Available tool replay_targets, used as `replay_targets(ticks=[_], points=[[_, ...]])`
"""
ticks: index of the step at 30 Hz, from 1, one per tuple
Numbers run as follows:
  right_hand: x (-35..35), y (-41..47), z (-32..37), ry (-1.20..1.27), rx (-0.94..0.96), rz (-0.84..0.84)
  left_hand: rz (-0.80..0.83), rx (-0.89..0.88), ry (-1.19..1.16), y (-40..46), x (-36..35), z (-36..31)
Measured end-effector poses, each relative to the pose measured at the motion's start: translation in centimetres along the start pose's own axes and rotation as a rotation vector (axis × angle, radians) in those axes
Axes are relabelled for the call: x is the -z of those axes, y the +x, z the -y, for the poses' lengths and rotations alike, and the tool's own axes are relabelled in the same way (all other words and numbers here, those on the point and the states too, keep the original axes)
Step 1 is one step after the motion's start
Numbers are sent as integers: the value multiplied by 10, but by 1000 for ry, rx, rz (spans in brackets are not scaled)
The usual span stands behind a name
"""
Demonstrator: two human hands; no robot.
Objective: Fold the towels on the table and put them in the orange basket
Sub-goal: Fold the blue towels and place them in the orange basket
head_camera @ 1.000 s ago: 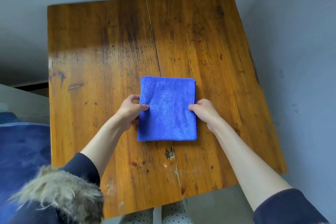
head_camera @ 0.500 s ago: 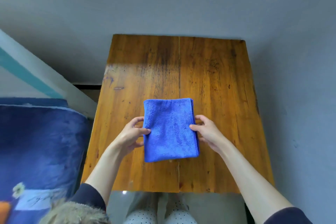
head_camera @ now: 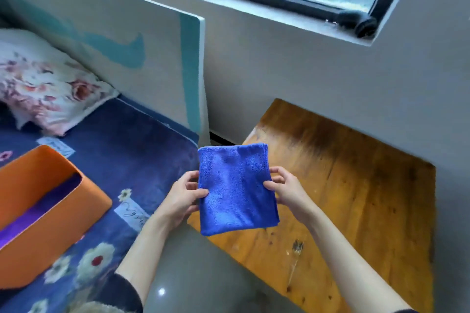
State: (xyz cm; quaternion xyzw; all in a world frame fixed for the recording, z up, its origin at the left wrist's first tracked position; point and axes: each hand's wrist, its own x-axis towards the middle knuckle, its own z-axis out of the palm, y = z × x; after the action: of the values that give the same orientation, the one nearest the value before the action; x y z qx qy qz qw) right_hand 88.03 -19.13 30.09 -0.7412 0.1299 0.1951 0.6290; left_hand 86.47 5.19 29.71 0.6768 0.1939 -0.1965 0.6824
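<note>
**Folded towel held over the worktop's edge, basket waiting on the bed**

The blue towel (head_camera: 235, 189) is folded into a neat rectangle and held in the air above the near-left corner of the wooden worktop (head_camera: 356, 198), partly over the floor. The left hand (head_camera: 181, 198) pinches its left edge and the right hand (head_camera: 286, 190) pinches its right edge, thumbs on top and fingers beneath; both grips are clamped on the cloth.

It looks like light, soft microfibre, limp and not slippery. Its layers would probably slide apart or sag if held by 1 corner, so the 2 opposite side edges, pinched through all layers, are the sensible hold. A flat hand underneath would also keep the fold.

The orange basket (head_camera: 50, 211) sits on the bed (head_camera: 142, 160) to the left, well apart from the towel. Its left part is cut off by the frame, and its inside shows only a dark purple-blue patch, so I cannot tell whether other towels lie in it. The fingers under the towel are hidden. The worktop's far side and right edge are blurred.
</note>
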Motion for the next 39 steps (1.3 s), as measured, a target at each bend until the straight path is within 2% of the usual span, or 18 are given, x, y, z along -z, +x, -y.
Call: replay_targets(ticks=[13, 20, 26, 32, 39], points=[[-285, -4, 43, -229, 61, 345, -381, 20, -228, -102, 255, 63], [-406, 4, 54, -344, 38, 493, -530, 78, -344, -132, 351, 96], [-484, 52, 72, -412, 20, 588, -630, 120, -391, -103, 413, 100], [-573, 135, 80, -483, -6, 628, -726, 192, -364, -35, 490, 101], [-674, 223, 31, -694, -86, 712, -826, 371, -385, 45, 554, 156]])
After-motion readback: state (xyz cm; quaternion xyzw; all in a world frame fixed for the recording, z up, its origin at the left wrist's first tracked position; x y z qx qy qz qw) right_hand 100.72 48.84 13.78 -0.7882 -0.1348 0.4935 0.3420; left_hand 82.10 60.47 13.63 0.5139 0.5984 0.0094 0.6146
